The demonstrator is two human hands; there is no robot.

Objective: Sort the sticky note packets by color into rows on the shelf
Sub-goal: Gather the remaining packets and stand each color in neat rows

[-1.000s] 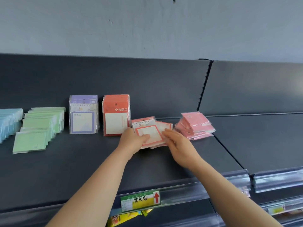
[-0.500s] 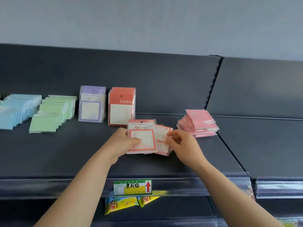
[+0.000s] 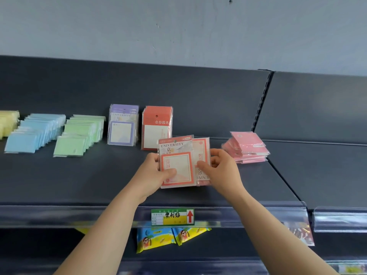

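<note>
On the dark shelf [image 3: 69, 181], the left hand [image 3: 153, 175] and right hand [image 3: 222, 169] grip 2 overlapping orange-bordered packets [image 3: 178, 165] from either side, just front-right of the red row [image 3: 156, 128]. Squaring their edges first should let them stand neatly beside it.

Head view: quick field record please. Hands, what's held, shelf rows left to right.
left hand: grips red-bordered packets, thumb on the front one
right hand: grips the same packets from their right side
flat rows, from left: yellow packets, blue packets, green packets
upright rows: purple packets, orange-red packets
loose pile: pink packets, right of the hands
shelf: dark, price label on front rail
</note>
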